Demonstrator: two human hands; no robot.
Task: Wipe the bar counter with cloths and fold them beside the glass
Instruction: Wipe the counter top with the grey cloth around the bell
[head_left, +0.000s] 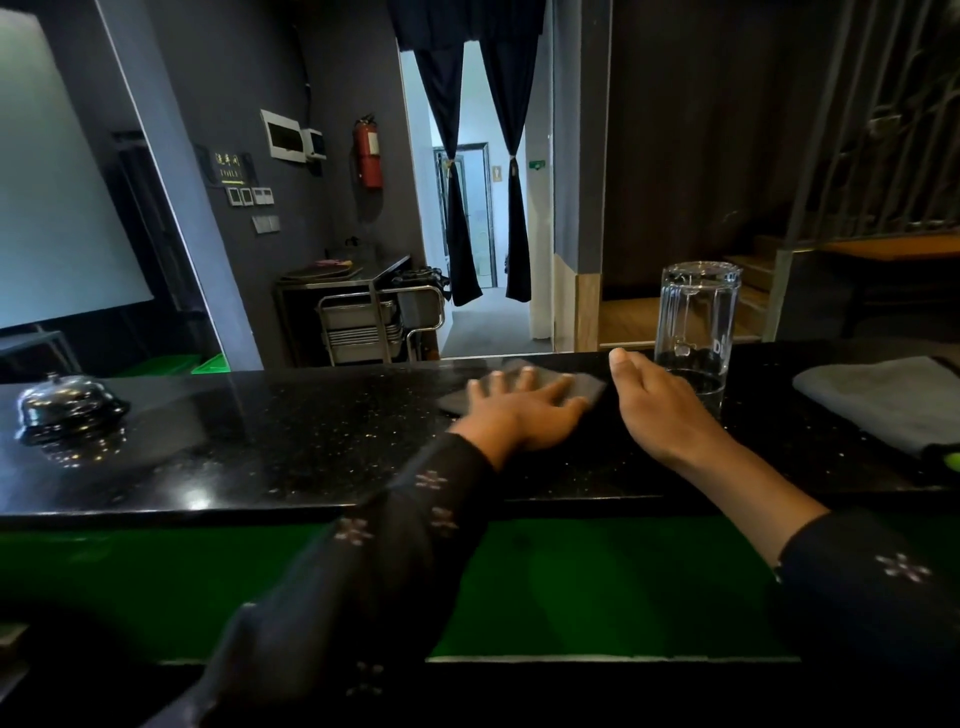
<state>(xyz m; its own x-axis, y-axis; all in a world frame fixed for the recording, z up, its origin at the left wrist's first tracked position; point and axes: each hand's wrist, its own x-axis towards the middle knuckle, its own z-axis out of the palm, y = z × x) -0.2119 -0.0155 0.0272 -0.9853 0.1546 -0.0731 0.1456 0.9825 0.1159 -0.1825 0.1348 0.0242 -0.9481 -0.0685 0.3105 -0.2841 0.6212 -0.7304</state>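
A black speckled bar counter (291, 447) runs across the view. My left hand (524, 410) lies flat with fingers spread on a small dark grey cloth (587, 387) near the counter's far edge. My right hand (660, 402) rests on the counter just right of that cloth, fingers loosely together, holding nothing. An upturned clear glass mug (696, 322) stands right behind my right hand. A second grey cloth (883, 400) lies folded at the far right of the counter.
A shiny service bell (67, 402) sits at the counter's left end. A green surface (597, 587) lies below the counter's near edge. Beyond the counter are a metal trolley (363, 322) and a curtained doorway (483, 208).
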